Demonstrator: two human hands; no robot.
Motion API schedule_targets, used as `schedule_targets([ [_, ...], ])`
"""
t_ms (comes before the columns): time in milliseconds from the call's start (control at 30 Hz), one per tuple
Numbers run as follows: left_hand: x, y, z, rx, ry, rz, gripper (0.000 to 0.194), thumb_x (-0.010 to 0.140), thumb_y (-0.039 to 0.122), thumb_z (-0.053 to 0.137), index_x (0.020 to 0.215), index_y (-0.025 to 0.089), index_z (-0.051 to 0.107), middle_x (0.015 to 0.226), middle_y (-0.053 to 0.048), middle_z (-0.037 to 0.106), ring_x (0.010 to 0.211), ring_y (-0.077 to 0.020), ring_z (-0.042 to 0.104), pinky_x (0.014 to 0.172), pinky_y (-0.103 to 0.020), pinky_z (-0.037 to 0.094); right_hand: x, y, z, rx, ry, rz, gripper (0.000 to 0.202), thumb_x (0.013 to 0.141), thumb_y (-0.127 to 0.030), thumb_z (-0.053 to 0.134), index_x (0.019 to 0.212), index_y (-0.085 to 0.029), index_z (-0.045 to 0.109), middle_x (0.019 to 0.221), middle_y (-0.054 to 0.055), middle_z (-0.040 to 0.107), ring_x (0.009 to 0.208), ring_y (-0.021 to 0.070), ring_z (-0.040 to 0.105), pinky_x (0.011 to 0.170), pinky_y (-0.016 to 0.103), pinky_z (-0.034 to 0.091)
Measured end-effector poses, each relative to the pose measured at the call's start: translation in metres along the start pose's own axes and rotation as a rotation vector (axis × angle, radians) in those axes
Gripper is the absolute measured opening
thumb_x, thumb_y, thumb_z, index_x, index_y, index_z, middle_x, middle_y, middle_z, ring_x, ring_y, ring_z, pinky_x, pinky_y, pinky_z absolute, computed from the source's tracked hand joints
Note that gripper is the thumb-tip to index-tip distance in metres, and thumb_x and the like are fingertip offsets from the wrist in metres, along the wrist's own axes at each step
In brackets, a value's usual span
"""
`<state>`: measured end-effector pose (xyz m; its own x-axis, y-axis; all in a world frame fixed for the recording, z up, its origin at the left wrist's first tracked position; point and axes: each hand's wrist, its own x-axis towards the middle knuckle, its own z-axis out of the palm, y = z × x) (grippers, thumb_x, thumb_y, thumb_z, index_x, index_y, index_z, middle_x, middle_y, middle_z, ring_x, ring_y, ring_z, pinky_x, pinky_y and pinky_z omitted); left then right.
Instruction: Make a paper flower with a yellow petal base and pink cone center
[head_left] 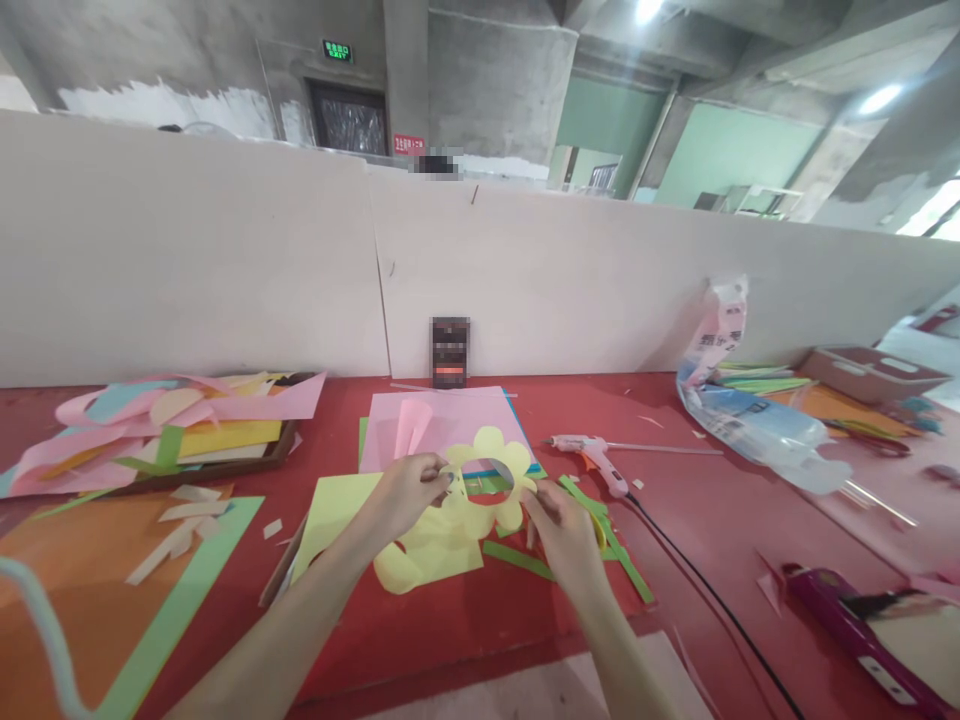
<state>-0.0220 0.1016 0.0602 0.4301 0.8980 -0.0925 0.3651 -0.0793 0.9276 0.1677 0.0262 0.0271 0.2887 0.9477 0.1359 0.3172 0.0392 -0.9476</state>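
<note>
Yellow, round-petalled, hollow-centred flower (489,443) faces the person, about equally broad all ways, between left hand (411,490) and right hand (559,515), fingers pinching its edges.

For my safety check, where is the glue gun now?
In the head view, the glue gun lies right of centre on the red table, beyond the right hand.

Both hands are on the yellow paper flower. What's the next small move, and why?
I'd probably release the right hand, leaving the yellow paper flower in the left hand: both hands hold it by opposite sides, and the glue gun lies unheld beyond the right hand, so using it likely needs one freed.
</note>
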Motion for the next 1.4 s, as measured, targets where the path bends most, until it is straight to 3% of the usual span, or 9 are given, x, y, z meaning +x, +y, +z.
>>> schedule_targets([
  [200, 0.0006, -0.0019, -0.0001, -0.027, -0.012, 0.007, 0.018, 0.073, 0.034, 0.048, 0.074, 0.017, 0.052, 0.069, -0.003, 0.061, 0.065, -0.015, 0.058, 0.064, -0.026, 0.047, 0.0005, 0.0033, 0.002, 0.019, -0.002, 0.001, 0.026, 0.082, -0.04, 0.046, 0.085, -0.017, 0.057, 0.05, -0.005, 0.045, 0.04, 0.0097, 0.042, 0.044, 0.021, 0.034],
  [467, -0.003, 0.0049, -0.0024, 0.083, 0.031, 0.041, 0.025, 0.071, 0.042, 0.053, 0.065, 0.018, 0.047, 0.055, 0.004, 0.051, 0.055, -0.0121, 0.05, 0.056, -0.024, 0.037, -0.0001, 0.0005, 0.0014, -0.051, 0.021, -0.001, 0.031, 0.082, -0.043, 0.046, 0.07, -0.017, 0.057, 0.044, -0.005, 0.044, 0.041, 0.0099, 0.042, 0.045, 0.02, 0.032],
  [733, -0.0043, 0.0041, -0.0016, 0.137, 0.014, 0.049, 0.03, 0.072, 0.047, 0.051, 0.062, 0.019, 0.046, 0.054, 0.003, 0.053, 0.054, -0.0129, 0.051, 0.054, -0.024, 0.037, 0.0003, 0.0038, 0.0014, -0.104, 0.025, -0.016, 0.034, 0.081, -0.044, 0.047, 0.06, -0.018, 0.05, 0.043, -0.005, 0.042, 0.042, 0.0106, 0.041, 0.045, 0.021, 0.031],
  [900, -0.004, 0.0064, -0.0015, 0.053, 0.012, 0.024, 0.03, 0.069, 0.047, 0.055, 0.062, 0.018, 0.048, 0.056, 0.003, 0.054, 0.054, -0.0122, 0.053, 0.056, -0.023, 0.041, 0.0011, 0.0041, 0.0018, -0.099, 0.028, -0.025, 0.034, 0.081, -0.044, 0.048, 0.059, -0.018, 0.048, 0.047, -0.004, 0.043, 0.044, 0.011, 0.042, 0.045, 0.021, 0.031],
  [1200, 0.0026, -0.0027, -0.0008, -0.048, 0.023, 0.044, 0.033, 0.076, 0.048, 0.046, 0.062, 0.018, 0.05, 0.062, 0.0, 0.059, 0.065, -0.0158, 0.06, 0.063, -0.026, 0.047, 0.0003, -0.0043, -0.0009, 0.002, 0.055, 0.016, 0.028, 0.081, -0.042, 0.048, 0.078, -0.018, 0.06, 0.046, -0.005, 0.045, 0.042, 0.0105, 0.043, 0.046, 0.02, 0.035],
  [1400, -0.0031, 0.0058, -0.0018, -0.019, 0.008, 0.023, 0.032, 0.072, 0.048, 0.05, 0.072, 0.017, 0.057, 0.065, -0.001, 0.061, 0.064, -0.0152, 0.059, 0.062, -0.025, 0.046, 0.0019, -0.0008, -0.0006, 0.054, 0.096, 0.027, 0.031, 0.078, -0.045, 0.049, 0.082, -0.016, 0.062, 0.047, -0.004, 0.046, 0.043, 0.012, 0.044, 0.046, 0.023, 0.036],
])
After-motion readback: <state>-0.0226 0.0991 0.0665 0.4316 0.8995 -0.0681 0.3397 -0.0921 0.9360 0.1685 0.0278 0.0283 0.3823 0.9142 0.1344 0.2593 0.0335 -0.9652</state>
